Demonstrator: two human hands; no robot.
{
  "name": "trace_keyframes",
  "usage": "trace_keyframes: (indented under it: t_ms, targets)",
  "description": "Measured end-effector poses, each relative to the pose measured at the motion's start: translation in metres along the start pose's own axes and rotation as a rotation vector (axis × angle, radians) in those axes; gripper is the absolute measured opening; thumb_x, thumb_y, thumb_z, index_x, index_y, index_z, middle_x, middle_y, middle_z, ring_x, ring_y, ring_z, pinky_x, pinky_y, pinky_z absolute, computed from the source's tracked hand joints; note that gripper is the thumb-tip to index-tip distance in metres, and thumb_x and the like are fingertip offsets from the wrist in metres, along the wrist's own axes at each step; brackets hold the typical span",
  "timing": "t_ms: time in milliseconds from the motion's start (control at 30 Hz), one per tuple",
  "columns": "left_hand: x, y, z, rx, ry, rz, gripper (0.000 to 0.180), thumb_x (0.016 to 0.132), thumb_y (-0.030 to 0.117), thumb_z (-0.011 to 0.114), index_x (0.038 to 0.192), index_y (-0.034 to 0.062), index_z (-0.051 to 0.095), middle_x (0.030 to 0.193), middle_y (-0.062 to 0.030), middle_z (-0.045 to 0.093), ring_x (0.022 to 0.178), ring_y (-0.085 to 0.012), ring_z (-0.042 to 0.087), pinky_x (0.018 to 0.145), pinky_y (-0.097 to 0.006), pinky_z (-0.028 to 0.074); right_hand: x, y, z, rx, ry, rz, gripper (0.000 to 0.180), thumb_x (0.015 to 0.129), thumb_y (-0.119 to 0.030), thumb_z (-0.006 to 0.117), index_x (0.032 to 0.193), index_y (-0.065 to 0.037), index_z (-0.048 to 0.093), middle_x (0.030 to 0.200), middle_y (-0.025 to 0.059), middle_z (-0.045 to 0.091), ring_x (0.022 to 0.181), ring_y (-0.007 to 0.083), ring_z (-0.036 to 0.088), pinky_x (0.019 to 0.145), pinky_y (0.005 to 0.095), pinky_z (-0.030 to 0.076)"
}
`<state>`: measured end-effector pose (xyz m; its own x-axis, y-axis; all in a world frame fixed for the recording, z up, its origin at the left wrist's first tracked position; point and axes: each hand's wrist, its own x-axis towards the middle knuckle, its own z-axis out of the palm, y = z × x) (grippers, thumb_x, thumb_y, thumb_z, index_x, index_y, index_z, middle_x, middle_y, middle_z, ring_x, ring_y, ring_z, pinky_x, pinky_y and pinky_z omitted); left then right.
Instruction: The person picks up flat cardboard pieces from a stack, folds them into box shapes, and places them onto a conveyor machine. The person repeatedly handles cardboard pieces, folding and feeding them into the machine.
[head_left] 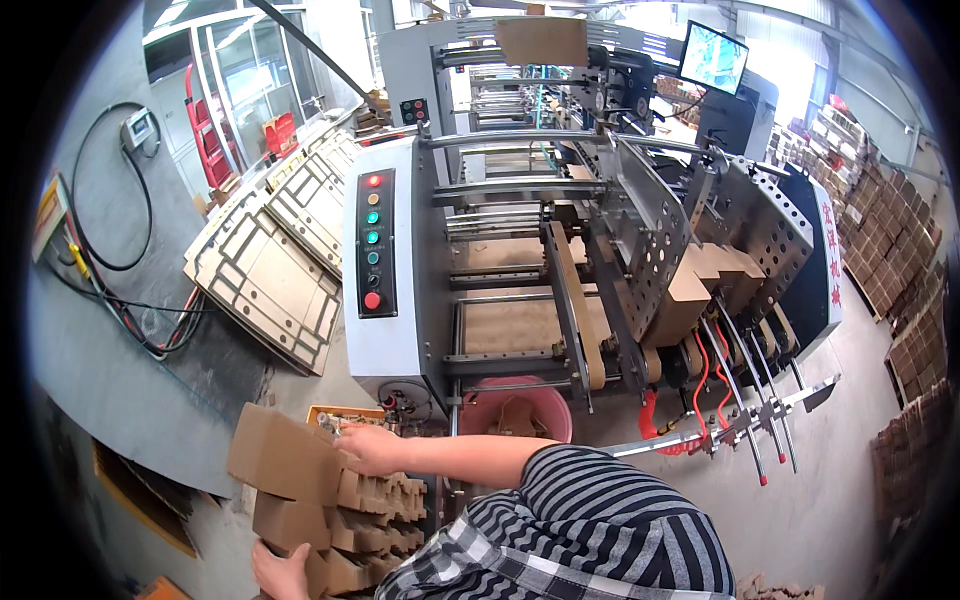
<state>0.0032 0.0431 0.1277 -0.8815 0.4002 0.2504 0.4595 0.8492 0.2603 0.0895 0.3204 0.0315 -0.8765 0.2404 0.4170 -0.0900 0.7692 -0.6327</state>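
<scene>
I hold a thick stack of flat brown cardboard blanks [330, 500] at the lower left, between both hands. My right hand [365, 447] reaches across from the striped sleeve and presses on the stack's upper side. Underneath, my left hand [280, 572] grips its lower edge. The top blank [280, 455] juts out to the left. The stack is well left of a grey carton-folding machine [400, 330], whose feeder holds more brown blanks [700, 285].
The machine's control panel [376, 243] has coloured buttons. A pink bucket [515, 408] and an orange crate [340, 412] sit under the machine. Wooden die boards [270, 265] lean on the left wall. Carton stacks [900, 250] line the right side. A monitor [712, 57] hangs above.
</scene>
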Motion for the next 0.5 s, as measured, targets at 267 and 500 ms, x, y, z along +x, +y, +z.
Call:
trace_keyframes:
  t_ms: [267, 500]
  targets:
    - [0.001, -0.002, -0.004, 0.034, -0.034, -0.024, 0.075, 0.048, 0.024, 0.083, 0.111, -0.0021, 0.052, 0.109, -0.0192, 0.057, 0.103, -0.0365, 0.052, 0.088, -0.042, 0.042, 0.001, -0.081, -0.016, 0.032, -0.110, -0.370, 0.025, 0.073, -0.014, 0.060, 0.097, -0.005, 0.056, 0.090, 0.0139, 0.057, 0.081, 0.0342, 0.057, 0.070, 0.0446, 0.046]
    - [0.003, -0.012, 0.008, 0.014, 0.058, 0.019, 0.077, 0.043, 0.028, 0.086, 0.106, -0.0014, 0.054, 0.103, -0.0180, 0.059, 0.099, -0.0367, 0.053, 0.085, -0.043, 0.042, 0.025, -0.141, -0.003, 0.015, -0.003, -0.808, 0.038, 0.071, -0.016, 0.059, 0.104, 0.002, 0.053, 0.114, 0.0168, 0.052, 0.111, 0.0348, 0.047, 0.095, 0.0435, 0.036]
